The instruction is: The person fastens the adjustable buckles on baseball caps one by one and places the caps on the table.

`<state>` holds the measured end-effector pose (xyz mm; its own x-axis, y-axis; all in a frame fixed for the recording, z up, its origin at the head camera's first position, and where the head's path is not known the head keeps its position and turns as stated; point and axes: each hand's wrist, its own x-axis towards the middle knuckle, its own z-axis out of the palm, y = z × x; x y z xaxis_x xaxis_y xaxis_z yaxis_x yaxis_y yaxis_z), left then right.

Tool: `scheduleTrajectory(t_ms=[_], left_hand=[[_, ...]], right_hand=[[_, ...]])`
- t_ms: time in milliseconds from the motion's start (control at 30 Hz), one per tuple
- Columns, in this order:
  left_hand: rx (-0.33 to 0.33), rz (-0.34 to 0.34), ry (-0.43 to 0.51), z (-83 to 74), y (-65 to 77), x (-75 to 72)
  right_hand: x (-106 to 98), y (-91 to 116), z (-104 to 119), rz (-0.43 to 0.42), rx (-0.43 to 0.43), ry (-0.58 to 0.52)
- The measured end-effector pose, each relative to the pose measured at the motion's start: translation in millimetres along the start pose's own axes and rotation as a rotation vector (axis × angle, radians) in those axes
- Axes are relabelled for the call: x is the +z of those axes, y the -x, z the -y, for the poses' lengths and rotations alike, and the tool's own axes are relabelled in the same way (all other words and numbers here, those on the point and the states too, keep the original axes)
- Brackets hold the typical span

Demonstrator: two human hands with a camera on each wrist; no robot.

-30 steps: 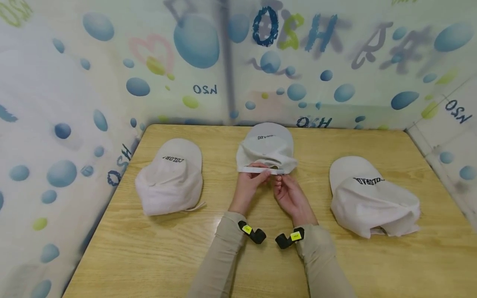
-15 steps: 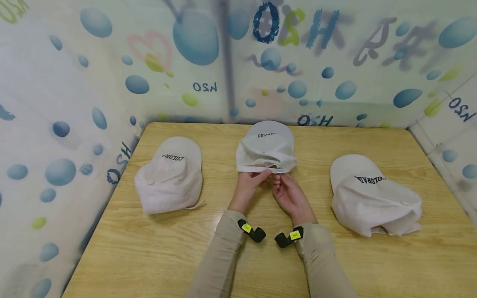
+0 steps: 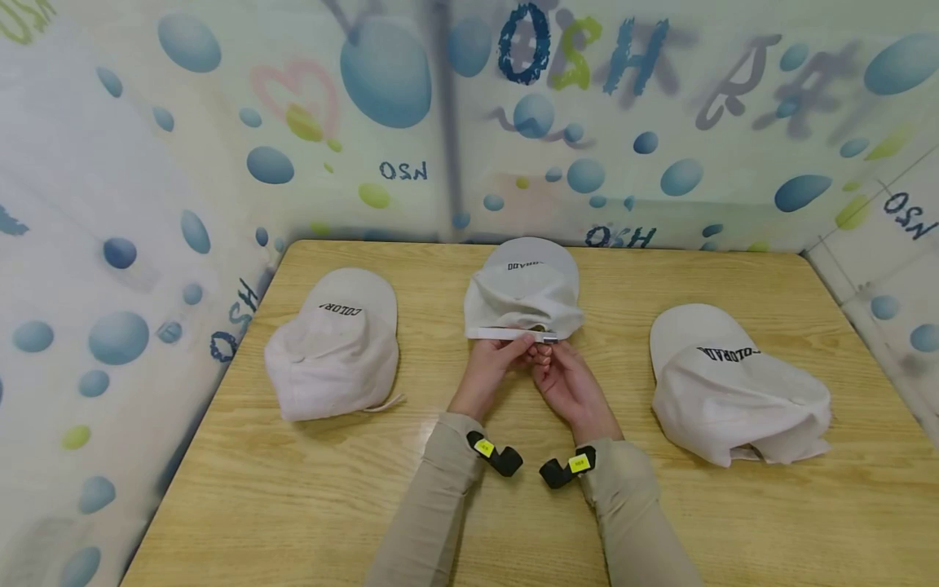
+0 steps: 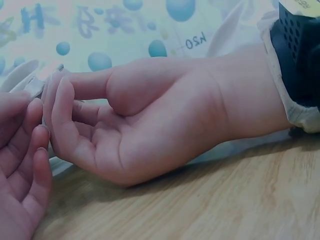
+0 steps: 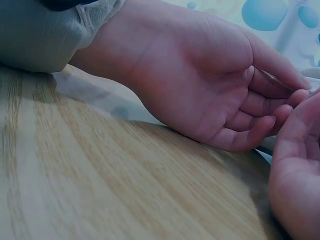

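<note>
A white baseball cap [image 3: 517,293] lies at the back middle of the table, brim toward the wall, its rear strap [image 3: 495,333] facing me. Thumb and fingers of my left hand [image 3: 490,371] pinch that strap left of the small metal buckle [image 3: 546,338]. At the buckle's right end, my right hand [image 3: 575,391] pinches the strap with thumb and forefinger. Both hands' fingertips nearly meet; in the left wrist view, the left hand [image 4: 150,110] has curled fingers that hide most of the strap. The right wrist view shows the right hand [image 5: 200,85] palm up, fingers bent.
Another white cap [image 3: 333,350] sits to the left, a loose strap end sticking out. A third white cap [image 3: 734,391] lies at the right, angled. The wooden table [image 3: 293,497] meets a patterned wall [image 3: 477,163] at the back.
My right fingers have shifted slightly left toward the left hand under the buckle. More of the buckle's metal shows now. The view tilted a little; the other caps stayed put.
</note>
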<state>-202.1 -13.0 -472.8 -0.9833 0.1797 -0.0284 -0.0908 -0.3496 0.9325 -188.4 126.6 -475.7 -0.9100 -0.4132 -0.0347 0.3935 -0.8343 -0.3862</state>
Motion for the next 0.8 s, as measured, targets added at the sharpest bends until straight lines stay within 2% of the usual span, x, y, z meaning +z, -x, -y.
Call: scheduleTrajectory(t_ms=[300,633,800], left_hand=[[-0.029,0.009,0.005,-2.6,1.4,0.3],[-0.012,0.011,0.033,-2.2,-0.6,0.6],[-0.019,0.033,0.117,-1.2,-0.4,-2.0]], right_hand=[[0.8,-0.5,-0.2,-0.015,0.005,0.046],[1.3,-1.9,-1.2,-0.083,-0.126,0.181],[2.1,-2.2,-1.4,-0.094,-0.143,0.239]])
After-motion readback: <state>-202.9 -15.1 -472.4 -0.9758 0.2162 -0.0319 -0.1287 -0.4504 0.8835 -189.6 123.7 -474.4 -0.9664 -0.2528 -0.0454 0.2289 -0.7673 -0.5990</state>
